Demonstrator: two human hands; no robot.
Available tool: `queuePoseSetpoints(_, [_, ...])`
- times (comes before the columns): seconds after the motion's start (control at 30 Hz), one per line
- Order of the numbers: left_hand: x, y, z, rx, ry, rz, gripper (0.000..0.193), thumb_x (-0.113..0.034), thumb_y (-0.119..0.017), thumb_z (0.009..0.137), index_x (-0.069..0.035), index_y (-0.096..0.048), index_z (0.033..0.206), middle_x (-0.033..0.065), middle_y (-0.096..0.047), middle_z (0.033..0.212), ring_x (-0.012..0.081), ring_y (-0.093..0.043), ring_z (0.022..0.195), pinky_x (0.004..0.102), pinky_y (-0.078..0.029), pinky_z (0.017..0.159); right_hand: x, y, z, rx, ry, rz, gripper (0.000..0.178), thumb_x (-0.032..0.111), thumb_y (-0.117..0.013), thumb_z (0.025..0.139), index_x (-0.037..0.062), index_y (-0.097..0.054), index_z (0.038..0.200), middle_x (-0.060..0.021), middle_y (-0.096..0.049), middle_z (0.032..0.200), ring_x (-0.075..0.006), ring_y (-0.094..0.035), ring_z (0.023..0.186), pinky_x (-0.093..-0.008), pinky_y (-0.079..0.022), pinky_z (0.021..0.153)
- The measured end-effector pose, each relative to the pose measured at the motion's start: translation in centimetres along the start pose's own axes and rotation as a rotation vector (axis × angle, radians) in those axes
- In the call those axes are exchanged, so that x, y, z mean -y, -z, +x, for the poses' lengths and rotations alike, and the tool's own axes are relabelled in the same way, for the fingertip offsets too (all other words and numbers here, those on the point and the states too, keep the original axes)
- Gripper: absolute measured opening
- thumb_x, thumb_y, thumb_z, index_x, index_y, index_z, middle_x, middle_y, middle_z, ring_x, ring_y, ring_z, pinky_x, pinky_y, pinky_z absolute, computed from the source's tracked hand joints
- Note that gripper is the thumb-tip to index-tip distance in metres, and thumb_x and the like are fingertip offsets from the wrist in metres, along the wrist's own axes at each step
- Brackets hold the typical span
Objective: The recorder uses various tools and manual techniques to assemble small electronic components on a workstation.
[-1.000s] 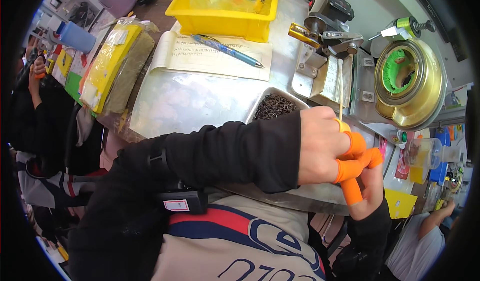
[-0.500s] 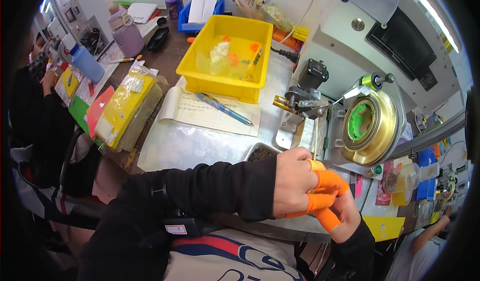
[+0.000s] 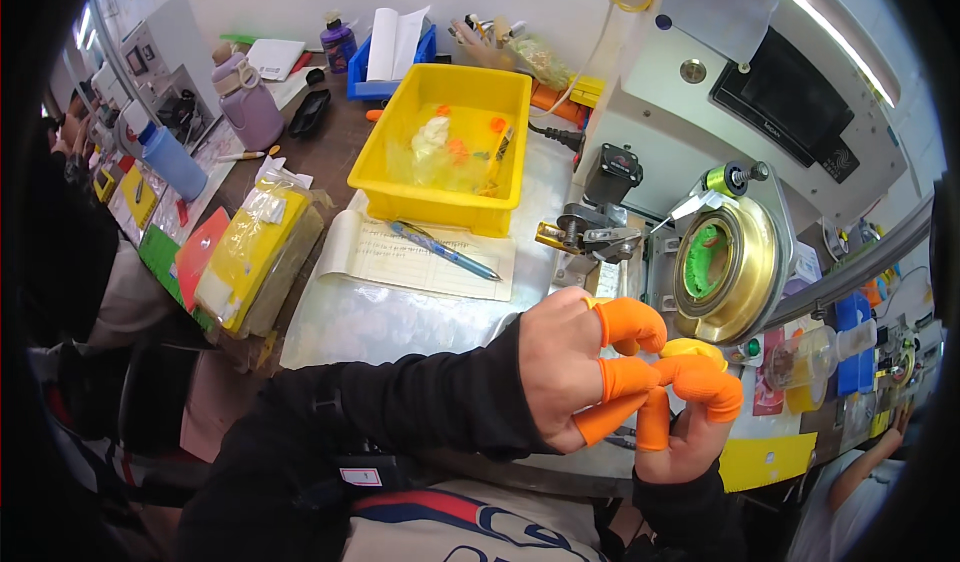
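My left hand (image 3: 565, 372) reaches in from the lower left, its fingers bent and mostly covered by orange finger cots. My right hand (image 3: 690, 432) is just to its right, in orange and yellow finger cots. The fingertips of both hands meet in a pinch in front of the machine. Whatever lies between them is too small or hidden to name. Behind the hands stands a bench machine with a brass-coloured ring (image 3: 757, 274), green inside. To the ring's left is a small metal clamp mechanism (image 3: 600, 237).
A yellow bin (image 3: 400, 200) holds orange finger cots and a plastic bag. In front of it a pen (image 3: 445, 250) rests on an open notebook (image 3: 345, 252). Taped yellow packages (image 3: 255, 252) lie at the left, near a lilac bottle (image 3: 247, 102). Other people sit at both sides.
Both hands have shifted and turned, and the fingers are now arched, with fingertips meeting farther right. The left hand now covers the small tray of dark bits. The view has tilted slightly.
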State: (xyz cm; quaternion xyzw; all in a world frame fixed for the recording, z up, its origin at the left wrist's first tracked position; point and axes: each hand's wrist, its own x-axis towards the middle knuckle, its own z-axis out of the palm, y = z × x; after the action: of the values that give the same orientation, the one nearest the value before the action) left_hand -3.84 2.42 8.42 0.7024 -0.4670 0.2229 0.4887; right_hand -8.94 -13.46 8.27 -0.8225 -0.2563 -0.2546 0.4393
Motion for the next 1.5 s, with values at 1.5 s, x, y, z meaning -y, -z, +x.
queuePoseSetpoints(1.5, [2.3, 1.8, 4.3, 0.304, 0.37, -1.028, 0.012, 0.001, -0.058, 0.07, -0.001, -0.058, 0.082, 0.0145, -0.054, 0.093, 0.0229, -0.051, 0.088, 0.0322, -0.039, 0.077, -0.8, -1.7, 1.1, 0.319, 0.25, 0.164, 0.027, 0.005, -0.067, 0.057, 0.0093, -0.056, 0.082, -0.009, -0.054, 0.085, -0.0219, -0.052, 0.07, -0.0325, -0.041, 0.058])
